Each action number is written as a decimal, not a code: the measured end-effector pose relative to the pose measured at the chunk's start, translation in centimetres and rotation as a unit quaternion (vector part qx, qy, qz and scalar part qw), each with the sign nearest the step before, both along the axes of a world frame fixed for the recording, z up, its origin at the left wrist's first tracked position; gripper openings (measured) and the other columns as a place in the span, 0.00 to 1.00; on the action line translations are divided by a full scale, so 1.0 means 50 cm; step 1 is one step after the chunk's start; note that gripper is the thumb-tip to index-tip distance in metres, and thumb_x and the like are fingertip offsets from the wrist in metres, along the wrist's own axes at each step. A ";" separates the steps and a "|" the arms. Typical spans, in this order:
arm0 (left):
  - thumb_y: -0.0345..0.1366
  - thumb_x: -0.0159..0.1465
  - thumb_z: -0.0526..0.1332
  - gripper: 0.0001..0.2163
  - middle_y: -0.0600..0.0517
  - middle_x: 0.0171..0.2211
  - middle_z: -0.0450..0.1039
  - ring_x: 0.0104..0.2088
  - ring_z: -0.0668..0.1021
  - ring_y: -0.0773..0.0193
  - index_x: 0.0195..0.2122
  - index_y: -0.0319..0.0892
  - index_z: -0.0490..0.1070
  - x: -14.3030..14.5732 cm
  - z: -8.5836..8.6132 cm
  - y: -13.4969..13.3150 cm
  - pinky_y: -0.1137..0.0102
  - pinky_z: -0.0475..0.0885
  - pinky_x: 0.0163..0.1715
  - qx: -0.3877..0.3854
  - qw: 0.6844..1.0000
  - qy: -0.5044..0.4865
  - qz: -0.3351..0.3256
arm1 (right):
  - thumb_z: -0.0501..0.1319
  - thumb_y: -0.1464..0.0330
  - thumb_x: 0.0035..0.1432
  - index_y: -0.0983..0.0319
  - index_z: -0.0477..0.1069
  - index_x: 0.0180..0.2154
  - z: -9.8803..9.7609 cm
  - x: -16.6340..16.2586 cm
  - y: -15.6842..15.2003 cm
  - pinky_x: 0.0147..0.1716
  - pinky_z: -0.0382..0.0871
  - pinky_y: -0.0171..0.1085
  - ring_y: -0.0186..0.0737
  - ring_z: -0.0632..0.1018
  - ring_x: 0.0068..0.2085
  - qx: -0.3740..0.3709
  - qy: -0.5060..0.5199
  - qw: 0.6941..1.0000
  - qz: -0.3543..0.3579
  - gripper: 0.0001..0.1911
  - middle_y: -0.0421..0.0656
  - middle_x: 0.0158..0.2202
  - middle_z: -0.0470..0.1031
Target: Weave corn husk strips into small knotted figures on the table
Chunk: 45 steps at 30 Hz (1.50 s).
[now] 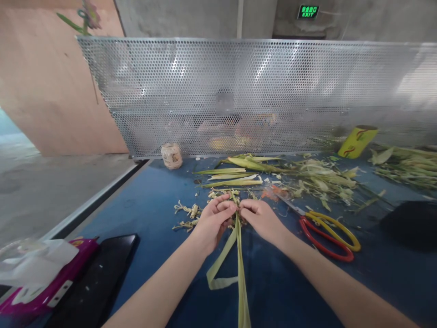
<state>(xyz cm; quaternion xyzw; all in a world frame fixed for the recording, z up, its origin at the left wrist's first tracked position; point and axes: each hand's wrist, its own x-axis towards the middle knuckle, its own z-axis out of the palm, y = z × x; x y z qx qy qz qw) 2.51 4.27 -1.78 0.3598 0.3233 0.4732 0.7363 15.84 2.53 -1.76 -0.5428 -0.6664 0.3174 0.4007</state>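
My left hand (212, 224) and my right hand (260, 219) meet at the middle of the blue table, fingers pinched on pale green corn husk strips (241, 273). The long ends hang toward me, and one strip folds back in a loop at the left. The spot where the strips join is partly hidden by my fingertips. Small knotted husk pieces (193, 211) lie beside and behind my left hand. Red-and-yellow-handled scissors (329, 232) rest open to the right of my right hand, over an orange scrap (273, 193).
Husk leaves (246, 181) and a loose heap (317, 175) lie behind my hands; another heap (409, 168) is at right. A perforated metal screen (239, 68) borders the back. Around are a twine roll (171, 156), yellow tube (358, 142), black object (411, 225), phone-like slab (99, 282) and purple box (82, 255).
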 end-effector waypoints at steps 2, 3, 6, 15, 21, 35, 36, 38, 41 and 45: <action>0.30 0.44 0.69 0.20 0.57 0.22 0.69 0.20 0.67 0.76 0.38 0.37 0.65 -0.001 -0.003 0.002 0.80 0.58 0.19 0.008 1.000 -0.003 -0.005 | 0.49 0.71 0.47 0.61 0.51 0.16 -0.003 -0.001 -0.001 0.23 0.50 0.32 0.30 0.58 0.22 0.010 -0.009 1.000 -0.004 0.11 0.34 0.17 0.52; 0.30 0.44 0.69 0.20 0.57 0.22 0.68 0.20 0.66 0.77 0.37 0.36 0.64 -0.002 -0.004 0.003 0.80 0.57 0.19 0.013 1.000 -0.002 -0.008 | 0.48 0.71 0.47 0.61 0.51 0.16 -0.004 -0.002 -0.001 0.23 0.49 0.32 0.30 0.57 0.22 0.015 -0.013 1.000 -0.007 0.11 0.34 0.17 0.51; 0.31 0.44 0.69 0.20 0.57 0.21 0.67 0.19 0.64 0.77 0.36 0.36 0.63 -0.002 -0.005 0.005 0.80 0.55 0.18 0.036 0.999 0.014 -0.016 | 0.48 0.72 0.47 0.61 0.50 0.17 -0.006 -0.004 -0.002 0.22 0.49 0.32 0.30 0.57 0.22 0.026 -0.025 0.999 -0.017 0.11 0.34 0.17 0.51; 0.33 0.50 0.64 0.18 0.58 0.25 0.67 0.24 0.69 0.74 0.36 0.42 0.54 0.012 -0.013 -0.002 0.79 0.65 0.22 0.092 0.991 0.081 0.053 | 0.50 0.70 0.51 0.61 0.56 0.19 -0.013 -0.002 -0.005 0.23 0.52 0.31 0.31 0.61 0.22 0.076 -0.100 0.991 -0.049 0.10 0.35 0.18 0.57; 0.35 0.54 0.60 0.17 0.59 0.30 0.63 0.26 0.71 0.71 0.38 0.48 0.49 0.010 0.003 -0.016 0.80 0.67 0.13 0.129 0.975 0.155 0.089 | 0.52 0.69 0.54 0.60 0.67 0.28 -0.007 0.006 -0.016 0.24 0.59 0.31 0.31 0.67 0.24 0.165 -0.194 0.964 -0.079 0.07 0.38 0.25 0.69; 0.34 0.60 0.54 0.10 0.62 0.27 0.60 0.08 0.62 0.79 0.37 0.48 0.49 0.007 0.022 -0.043 0.80 0.60 0.03 0.159 0.983 0.067 0.064 | 0.56 0.74 0.52 0.60 0.67 0.34 -0.003 -0.003 -0.030 0.19 0.66 0.27 0.26 0.70 0.21 0.269 -0.019 0.963 -0.028 0.06 0.38 0.29 0.72; 0.34 0.61 0.54 0.10 0.62 0.27 0.60 0.08 0.62 0.79 0.37 0.49 0.49 0.007 0.022 -0.046 0.80 0.60 0.03 0.158 0.984 0.062 0.056 | 0.57 0.74 0.52 0.60 0.67 0.34 0.000 -0.003 -0.033 0.19 0.66 0.28 0.26 0.70 0.21 0.287 -0.017 0.957 -0.027 0.06 0.38 0.29 0.71; 0.33 0.60 0.54 0.09 0.61 0.30 0.60 0.08 0.63 0.80 0.37 0.49 0.50 0.008 0.023 -0.051 0.80 0.61 0.03 0.159 0.984 0.053 0.055 | 0.58 0.75 0.51 0.59 0.68 0.34 0.005 -0.003 -0.038 0.20 0.67 0.28 0.28 0.71 0.23 0.336 -0.041 0.940 -0.025 0.07 0.39 0.30 0.71; 0.32 0.61 0.54 0.09 0.60 0.33 0.60 0.12 0.66 0.80 0.36 0.49 0.51 0.009 0.023 -0.057 0.80 0.64 0.04 0.171 0.983 0.041 0.060 | 0.60 0.74 0.51 0.58 0.71 0.35 0.013 -0.001 -0.044 0.22 0.68 0.29 0.31 0.73 0.30 0.391 -0.112 0.913 -0.029 0.09 0.41 0.33 0.70; 0.30 0.61 0.53 0.08 0.59 0.33 0.60 0.16 0.69 0.77 0.36 0.49 0.52 0.010 0.019 -0.063 0.80 0.66 0.05 0.176 0.982 0.044 0.055 | 0.59 0.75 0.53 0.59 0.73 0.37 0.016 0.006 -0.050 0.25 0.68 0.29 0.32 0.73 0.32 0.418 -0.175 0.891 -0.038 0.10 0.43 0.32 0.69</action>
